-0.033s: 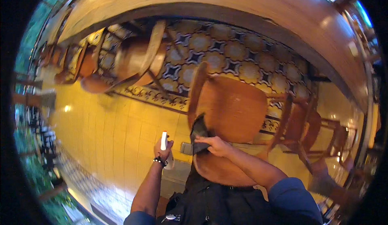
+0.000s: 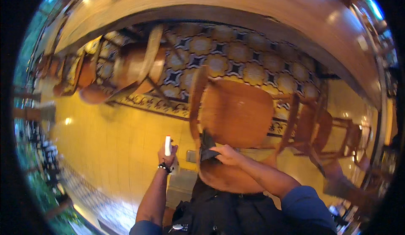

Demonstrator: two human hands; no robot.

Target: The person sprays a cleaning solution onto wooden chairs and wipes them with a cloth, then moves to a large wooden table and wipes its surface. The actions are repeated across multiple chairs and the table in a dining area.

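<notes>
The right hand (image 2: 228, 154) presses a dark cloth (image 2: 206, 147) against the near edge of a round wooden chair seat (image 2: 236, 112), fingers closed on the fabric. At about nine o'clock from it, the left hand (image 2: 167, 155) (beaded bracelet at the wrist) grips a small white spray bottle (image 2: 168, 145) upright over the yellow tiled floor (image 2: 122, 150). A long wooden bench (image 2: 236, 3) curves across at twelve o'clock.

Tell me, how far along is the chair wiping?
Done: cannot tell; no clear wiped patch shows. In hand: the right hand presses a dark cloth on the wooden chair, while the left hand holds a white spray bottle. Left: probably the other chairs.
</notes>
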